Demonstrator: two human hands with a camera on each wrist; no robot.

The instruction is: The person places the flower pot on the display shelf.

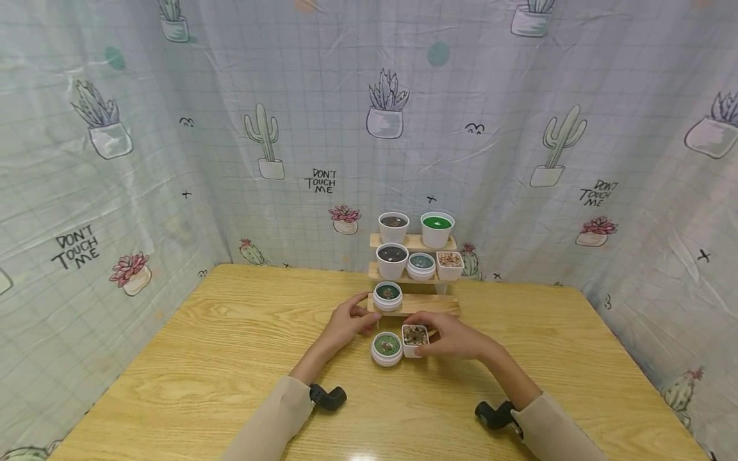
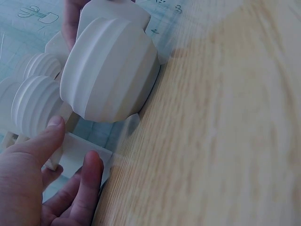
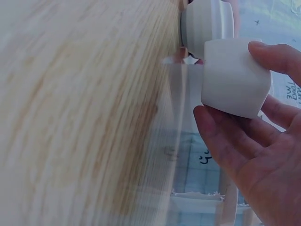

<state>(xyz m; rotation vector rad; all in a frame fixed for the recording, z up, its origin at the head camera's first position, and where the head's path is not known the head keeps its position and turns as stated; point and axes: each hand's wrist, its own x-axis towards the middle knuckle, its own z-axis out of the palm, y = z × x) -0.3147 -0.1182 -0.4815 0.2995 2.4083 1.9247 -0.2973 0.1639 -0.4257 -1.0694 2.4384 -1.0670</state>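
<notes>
My right hand [image 1: 452, 336] grips a small white square pot [image 3: 235, 77] topped with pebbles, thumb on one side and fingers on the other. Just left of it, a round ribbed white pot [image 1: 387, 351] with a green top stands on the table. My left hand [image 1: 346, 323] is at the left end of the lowest board of a tiered wooden stand [image 1: 429, 305], thumb and fingers around that end. A ribbed pot [image 1: 387, 297] with a dark green top sits on this board, close to the left thumb [image 2: 49, 134].
The middle board carries a dark-topped round pot [image 1: 393, 261], a ribbed pot [image 1: 421, 266] and a square pebble-topped pot [image 1: 449, 264]. On the top board are a brown-topped pot [image 1: 394, 228] and a green-topped pot [image 1: 436, 230]. A printed curtain [image 1: 323, 147] hangs behind the wooden table [image 1: 259, 320].
</notes>
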